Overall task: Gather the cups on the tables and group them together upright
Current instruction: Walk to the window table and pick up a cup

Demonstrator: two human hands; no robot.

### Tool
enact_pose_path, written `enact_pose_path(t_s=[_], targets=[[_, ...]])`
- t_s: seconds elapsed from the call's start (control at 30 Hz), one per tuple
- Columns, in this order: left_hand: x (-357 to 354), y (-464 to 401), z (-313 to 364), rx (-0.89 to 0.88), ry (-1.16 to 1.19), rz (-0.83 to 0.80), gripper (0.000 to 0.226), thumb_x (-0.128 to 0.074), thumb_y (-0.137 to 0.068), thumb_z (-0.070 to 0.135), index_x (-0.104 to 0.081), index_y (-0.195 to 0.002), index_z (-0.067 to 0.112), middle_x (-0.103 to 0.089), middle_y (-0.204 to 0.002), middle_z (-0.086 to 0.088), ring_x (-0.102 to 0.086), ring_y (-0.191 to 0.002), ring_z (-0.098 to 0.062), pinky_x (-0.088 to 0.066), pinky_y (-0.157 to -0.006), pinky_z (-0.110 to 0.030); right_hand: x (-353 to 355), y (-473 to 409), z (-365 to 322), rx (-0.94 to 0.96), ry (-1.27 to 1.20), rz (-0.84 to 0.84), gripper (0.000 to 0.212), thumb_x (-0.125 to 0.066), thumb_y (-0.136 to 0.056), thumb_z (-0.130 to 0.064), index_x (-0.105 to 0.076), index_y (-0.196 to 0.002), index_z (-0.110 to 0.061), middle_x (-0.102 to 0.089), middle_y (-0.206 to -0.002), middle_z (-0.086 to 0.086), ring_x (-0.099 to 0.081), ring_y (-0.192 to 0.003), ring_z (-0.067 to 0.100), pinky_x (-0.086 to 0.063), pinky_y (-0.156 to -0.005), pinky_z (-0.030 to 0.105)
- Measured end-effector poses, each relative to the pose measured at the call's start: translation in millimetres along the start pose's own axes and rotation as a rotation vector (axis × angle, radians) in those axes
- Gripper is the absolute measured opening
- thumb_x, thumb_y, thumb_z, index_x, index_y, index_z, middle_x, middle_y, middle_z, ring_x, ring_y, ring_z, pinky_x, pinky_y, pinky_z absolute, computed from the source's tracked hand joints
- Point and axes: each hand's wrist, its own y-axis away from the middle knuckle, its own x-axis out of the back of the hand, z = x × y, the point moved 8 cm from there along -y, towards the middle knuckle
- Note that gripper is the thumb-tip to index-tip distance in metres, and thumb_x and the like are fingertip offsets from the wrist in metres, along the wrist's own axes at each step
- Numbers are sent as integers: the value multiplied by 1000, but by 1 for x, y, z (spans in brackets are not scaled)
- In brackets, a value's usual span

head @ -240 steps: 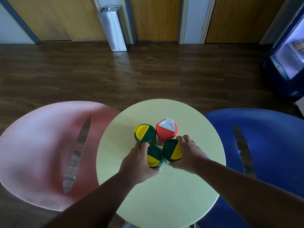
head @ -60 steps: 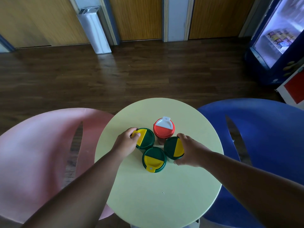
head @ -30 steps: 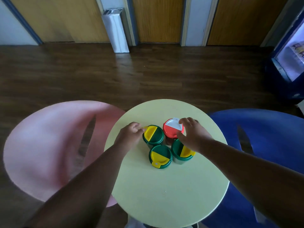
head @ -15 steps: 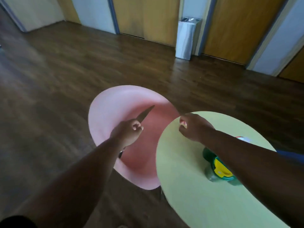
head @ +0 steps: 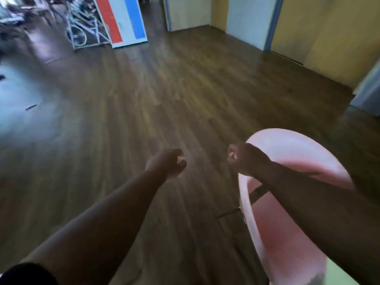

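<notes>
No cup is in view. Only a sliver of the yellow-green round table (head: 337, 274) shows at the bottom right corner. My left hand (head: 166, 164) hangs over the wooden floor with its fingers loosely curled and nothing in it. My right hand (head: 244, 159) is held over the near rim of the pink chair (head: 292, 233), fingers curled into a loose fist, also holding nothing. Both hands are blurred by motion.
Dark wooden floor (head: 164, 95) fills most of the view. A red, white and blue panel (head: 121, 19) and white metal racks (head: 82, 31) stand at the far left. Yellow doors and pale wall sections (head: 320, 27) run along the far right.
The view has swung sharply left, off the table. The grouped cups have dropped out of sight. Both hands have left the cups and now hang over the floor and pink chair.
</notes>
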Motion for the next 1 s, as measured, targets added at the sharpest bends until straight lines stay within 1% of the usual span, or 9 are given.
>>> enact_pose_path(t_s=[0.07,0.17,0.3,0.47,0.53,0.67,0.77,0.93,1.0], targets=[[10,2,-48,81,8,19,33,-50,-92,56,-59,-121,43,-65,-124,10,-64,-109,-18,-53,-90,-36,-15,-31,-37,63,1,-41,8,-58,-81,-19,-62,-83,-12,-64,-85,7,-60,-79,29,-42,-64,32],[23,4,-100,182,5,43,31,-51,-94,53,-61,-121,40,-66,-123,8,-64,-111,-20,-53,-88,-34,-39,-71,-83,172,0,-89,8,-60,-81,-19,-61,-82,-11,-65,-83,9,-62,-79,32,-48,-68,38],[28,-11,-156,278,23,31,30,-52,-93,52,-62,-118,39,-68,-121,9,-64,-109,-20,-49,-82,-30,-68,-123,-125,273,50,-144,12,-57,-79,-21,-53,-70,-13,-60,-71,6,-56,-67,27,-47,-61,37],[47,-42,-224,410,22,63,27,-51,-92,53,-62,-113,40,-69,-117,7,-66,-104,-21,-52,-82,-31,-97,-201,-180,383,114,-230,18,-53,-78,-32,-59,-79,-15,-61,-72,0,-60,-69,22,-54,-65,37],[59,-51,-255,477,38,97,28,-52,-91,53,-62,-114,41,-70,-118,5,-66,-106,-23,-53,-84,-33,-106,-232,-213,451,175,-260,17,-51,-81,-27,-62,-85,-14,-57,-72,-3,-60,-73,20,-51,-63,29],[70,-49,-315,599,72,117,31,-52,-90,51,-63,-117,40,-68,-123,5,-64,-113,-21,-51,-83,-32,-130,-270,-289,583,215,-349,18,-54,-86,-23,-64,-98,-15,-56,-93,1,-60,-97,25,-49,-80,33],[78,-40,-368,667,69,106,30,-51,-91,50,-63,-118,40,-65,-127,4,-63,-116,-21,-49,-81,-32,-158,-291,-354,694,274,-366,21,-53,-87,-29,-63,-103,-18,-62,-106,5,-60,-106,28,-49,-88,36],[100,-18,-487,784,109,138,34,-50,-93,51,-62,-122,37,-63,-133,4,-61,-120,-22,-49,-86,-34,-214,-324,-482,823,296,-366,20,-52,-87,-30,-64,-100,-18,-64,-108,3,-60,-98,26,-43,-74,28],[110,-7,-537,825,136,125,36,-49,-94,51,-61,-125,37,-62,-132,5,-61,-121,-20,-50,-91,-35,-237,-336,-535,856,293,-371,17,-54,-85,-32,-63,-95,-21,-65,-106,3,-61,-96,26,-48,-77,30]])
